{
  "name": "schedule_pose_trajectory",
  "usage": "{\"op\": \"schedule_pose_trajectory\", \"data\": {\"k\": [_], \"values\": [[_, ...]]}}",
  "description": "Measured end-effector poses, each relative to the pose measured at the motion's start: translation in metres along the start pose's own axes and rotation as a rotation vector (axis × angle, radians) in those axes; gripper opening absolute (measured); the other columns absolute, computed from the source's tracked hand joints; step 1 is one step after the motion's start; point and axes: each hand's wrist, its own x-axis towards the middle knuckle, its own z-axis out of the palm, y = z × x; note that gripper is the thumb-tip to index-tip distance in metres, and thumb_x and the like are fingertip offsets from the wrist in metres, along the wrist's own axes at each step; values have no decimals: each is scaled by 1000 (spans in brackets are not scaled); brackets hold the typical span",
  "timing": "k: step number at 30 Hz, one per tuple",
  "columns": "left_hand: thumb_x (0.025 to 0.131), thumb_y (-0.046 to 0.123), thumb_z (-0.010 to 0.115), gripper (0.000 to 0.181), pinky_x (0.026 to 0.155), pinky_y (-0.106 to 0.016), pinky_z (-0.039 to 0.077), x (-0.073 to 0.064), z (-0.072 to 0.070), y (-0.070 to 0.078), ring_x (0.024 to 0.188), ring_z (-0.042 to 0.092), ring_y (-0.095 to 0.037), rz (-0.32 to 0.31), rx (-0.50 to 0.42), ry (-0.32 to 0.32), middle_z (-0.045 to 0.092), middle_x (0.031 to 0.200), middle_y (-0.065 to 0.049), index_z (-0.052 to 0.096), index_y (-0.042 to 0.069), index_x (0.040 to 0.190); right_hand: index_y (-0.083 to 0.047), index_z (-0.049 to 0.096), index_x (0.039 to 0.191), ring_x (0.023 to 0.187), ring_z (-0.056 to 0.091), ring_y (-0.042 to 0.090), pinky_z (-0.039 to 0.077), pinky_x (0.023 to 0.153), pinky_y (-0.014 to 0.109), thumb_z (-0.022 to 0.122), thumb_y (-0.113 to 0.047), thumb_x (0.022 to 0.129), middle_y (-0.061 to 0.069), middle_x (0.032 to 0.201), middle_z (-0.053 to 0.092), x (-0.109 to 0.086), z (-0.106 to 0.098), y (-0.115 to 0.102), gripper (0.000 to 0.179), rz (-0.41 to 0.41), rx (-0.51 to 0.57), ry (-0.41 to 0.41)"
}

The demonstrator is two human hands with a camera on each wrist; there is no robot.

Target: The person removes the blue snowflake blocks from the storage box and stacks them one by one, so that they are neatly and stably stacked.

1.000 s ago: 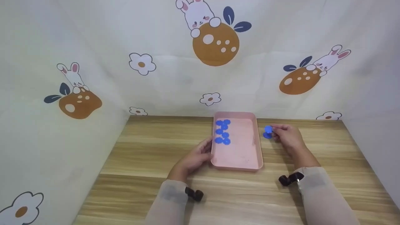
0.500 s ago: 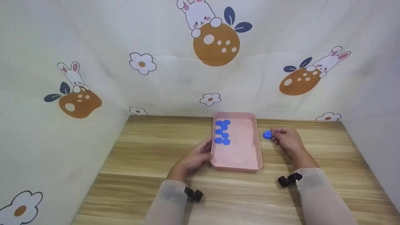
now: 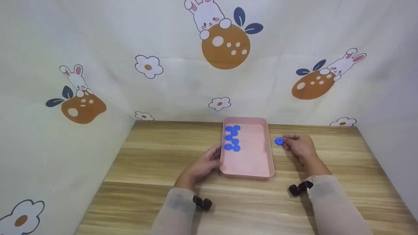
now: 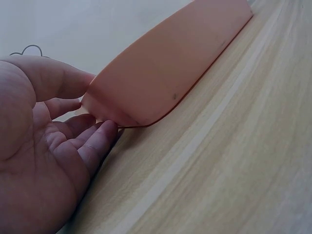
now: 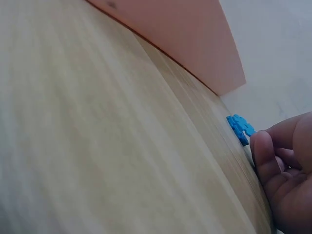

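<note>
My left hand [image 3: 204,164] lies against the left wall of a pink rectangular tray [image 3: 251,163]. In the left wrist view its extended fingertips touch the outside of the tray wall [image 4: 146,73]. Right of the tray, my right hand [image 3: 302,147] pinches a small blue notched disc [image 3: 279,141] between thumb and forefinger. The right wrist view shows blue discs [image 5: 239,127] stacked or overlapping at the fingertips, low over the table; the fingers hide part of them. Several like blue discs [image 3: 235,141] lie flat inside the tray, along its left side.
The wood-grain table [image 3: 156,156] runs back to a pale patterned curtain [image 3: 176,88], which also hangs at both sides. The tray's far end stands close to the back curtain. A black wrist camera [image 3: 202,203] is strapped on each sleeve.
The right hand has lowered its blue disc onto or right over the other disc beside the tray, so the two now look like one from above. The left hand and tray stay put.
</note>
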Motion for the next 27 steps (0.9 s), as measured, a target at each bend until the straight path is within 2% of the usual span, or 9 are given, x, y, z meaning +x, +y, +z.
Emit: {"op": "schedule_pose_trajectory", "data": {"k": [16, 20, 27], "values": [[101, 0, 56, 80, 137, -50, 20, -1, 1, 2, 168, 19, -33, -7, -13, -4, 22, 180, -13, 20, 10, 172, 7, 69, 134, 73, 72, 1, 61, 69, 16, 70, -17, 102, -2, 92, 79, -2, 2, -1, 40, 5, -7, 33], [101, 1, 57, 79, 137, -51, 21, 0, 1, 1, 168, 20, -33, -5, -7, -3, 23, 180, -13, 21, 10, 172, 7, 68, 135, 73, 72, 2, 62, 70, 17, 71, -17, 102, -2, 93, 79, -1, 2, 0, 41, 11, 34, 37], [101, 0, 57, 81, 137, -48, 22, 0, 0, 0, 169, 20, -27, -31, -12, 7, 22, 181, -7, 22, 14, 172, 7, 67, 136, 74, 71, 3, 63, 72, 18, 72, -19, 102, -4, 89, 77, -2, 0, -6, 44, 12, 134, 27]]}}
